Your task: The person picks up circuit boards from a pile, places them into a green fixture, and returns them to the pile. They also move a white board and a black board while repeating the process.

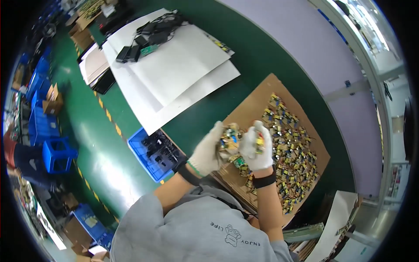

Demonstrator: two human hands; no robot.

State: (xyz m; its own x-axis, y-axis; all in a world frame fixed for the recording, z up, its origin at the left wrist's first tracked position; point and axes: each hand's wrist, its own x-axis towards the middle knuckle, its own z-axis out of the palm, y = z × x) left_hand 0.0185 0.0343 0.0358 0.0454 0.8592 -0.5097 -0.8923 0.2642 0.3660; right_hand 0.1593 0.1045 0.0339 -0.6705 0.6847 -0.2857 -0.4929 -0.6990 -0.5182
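Both my hands wear white knit gloves with black bands at the wrists. My left hand (208, 151) is closed around a cluster of small circuit boards (230, 139) carrying yellow and blue parts. Just right of it, my right hand (256, 150) grips a small circuit board (260, 142) with a yellow part, partly hidden by the fingers. Below them lies a sheet of brown cardboard (251, 98), covered on its right by a spread of many similar boards (290, 153). A green board (239, 162) rests under my hands.
On the left, a blue bin (152, 168) holds black plastic parts (163, 150). White sheets (174, 74) lie on the green table (255, 52), with black adapters and cables (159, 32) on top. A person (26, 161) stands at far left near a blue stool (58, 155).
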